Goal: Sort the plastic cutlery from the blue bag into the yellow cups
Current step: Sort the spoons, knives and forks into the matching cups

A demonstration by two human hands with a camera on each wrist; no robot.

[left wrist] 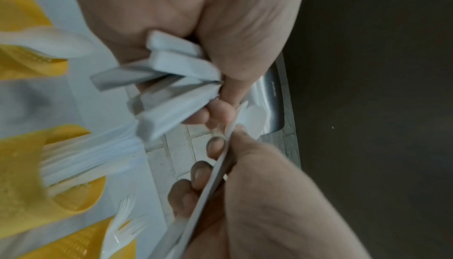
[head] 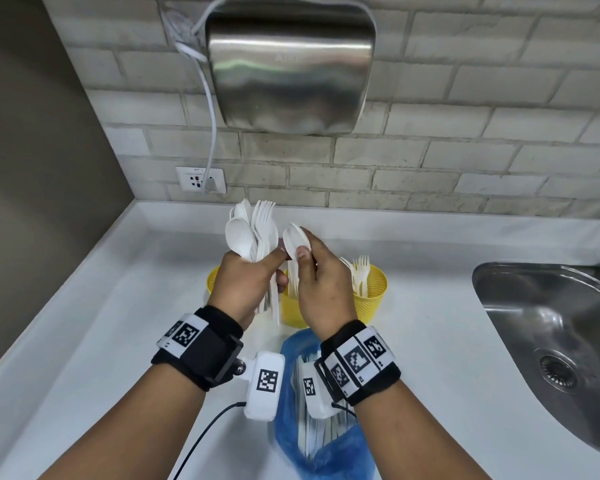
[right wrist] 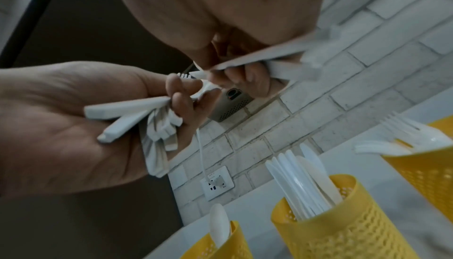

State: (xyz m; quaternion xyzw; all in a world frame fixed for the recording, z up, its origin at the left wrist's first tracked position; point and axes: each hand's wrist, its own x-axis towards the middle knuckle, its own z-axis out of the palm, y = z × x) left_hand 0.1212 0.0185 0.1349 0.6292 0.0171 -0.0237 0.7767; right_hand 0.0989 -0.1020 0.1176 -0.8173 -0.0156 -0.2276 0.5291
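- Head view: white counter (head: 84, 341) ran along a grey brick wall (head: 465, 161); steel hand dryer (head: 291, 64) mounted above, its cable down to a wall socket (head: 200, 179). Steel sink (head: 551, 327) at right.
- Left hand (head: 246, 282) was clenched round a bundle of cutlery (head: 253, 233), long axis near upright, spoon bowls and fork tines up, handles down past the palm.
- Right hand (head: 321, 285) pinched a single spoon (head: 296, 241) by thumb and fingers, bowl up, just beside the bundle.
- Yellow cups (head: 371, 292) stood on the counter behind the hands; right one held forks, tines up. Left and middle cups mostly hidden by the hands.
- Blue bag (head: 312, 445) lay on the counter near the person, partly covered by the wrist cameras; more white pieces inside, types unclear.
- Left wrist view: handle ends of the bundle (left wrist: 171, 81) fanned out of the closed left hand (left wrist: 196, 21); right-hand fingers (left wrist: 215, 147) curled on a thin handle. Cups blurred at left.
- Right wrist view: three cups in a row; left one held a spoon, middle cup (right wrist: 343, 224) flat blade-like pieces pointing up, right one forks. Right hand (right wrist: 232, 21) gripped a blurred handle (right wrist: 269, 56); its tip cut off by motion blur.
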